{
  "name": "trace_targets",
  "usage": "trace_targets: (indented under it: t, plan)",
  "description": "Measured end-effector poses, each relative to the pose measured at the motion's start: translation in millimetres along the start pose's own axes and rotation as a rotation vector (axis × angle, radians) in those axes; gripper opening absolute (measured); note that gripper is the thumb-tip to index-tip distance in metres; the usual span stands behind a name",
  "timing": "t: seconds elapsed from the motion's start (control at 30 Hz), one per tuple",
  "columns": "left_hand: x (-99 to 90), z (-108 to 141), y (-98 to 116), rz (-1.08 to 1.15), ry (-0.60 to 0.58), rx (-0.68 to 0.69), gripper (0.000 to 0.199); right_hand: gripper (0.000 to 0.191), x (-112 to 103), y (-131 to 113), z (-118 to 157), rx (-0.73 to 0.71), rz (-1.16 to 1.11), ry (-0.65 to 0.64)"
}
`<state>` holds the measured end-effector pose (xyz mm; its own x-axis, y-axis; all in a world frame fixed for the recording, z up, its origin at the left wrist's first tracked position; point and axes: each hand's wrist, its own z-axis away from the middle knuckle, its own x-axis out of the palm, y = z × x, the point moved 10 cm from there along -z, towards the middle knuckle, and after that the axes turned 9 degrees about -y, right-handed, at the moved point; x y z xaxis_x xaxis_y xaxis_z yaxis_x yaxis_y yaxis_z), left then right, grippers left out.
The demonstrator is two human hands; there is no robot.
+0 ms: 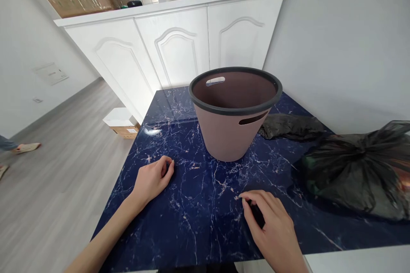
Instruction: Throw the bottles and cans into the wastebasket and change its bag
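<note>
A mauve trash bin [224, 136] with a dark rim stands upright on the blue marbled table [198, 222]. One handle slot shows in its front wall and another in its back wall. My left hand [153, 181] rests on the table at the bin's front left, fingers loosely curled, nothing held. On the right, nearer the table's front edge, my right hand [270, 219] lies with thumb and fingers loosely bent around a visible gap. It holds nothing that I can see. Both hands are apart from the bin.
A knotted black plastic bag [358, 170] with things inside sits at the right. Flat black plastic [290, 127] lies behind the bin. White cabinets [179, 47] and a wall border the table. On the floor are a box [123, 123] and another person's foot [27, 148].
</note>
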<state>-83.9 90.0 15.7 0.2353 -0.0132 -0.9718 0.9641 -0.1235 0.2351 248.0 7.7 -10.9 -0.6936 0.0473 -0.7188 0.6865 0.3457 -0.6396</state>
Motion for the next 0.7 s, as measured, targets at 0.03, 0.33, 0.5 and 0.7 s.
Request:
trace_targets:
  t: [0.03,0.33,0.5,0.7]
  plan:
    - [0.1,-1,0,-0.006,0.000,-0.003,0.036,0.017,0,0,0,0.005,0.002,0.000]
    - [4.2,-15,2,-0.040,-0.013,0.032,0.030,0.022,2,3,1,0.045,0.019,-0.016]
    - [7.5,-22,5,-0.024,-0.062,0.119,0.025,0.025,6,11,1,0.112,0.009,-0.057]
    - [9.2,-26,5,0.002,-0.090,0.181,0.026,0.041,-3,30,-30,0.072,0.097,-0.047]
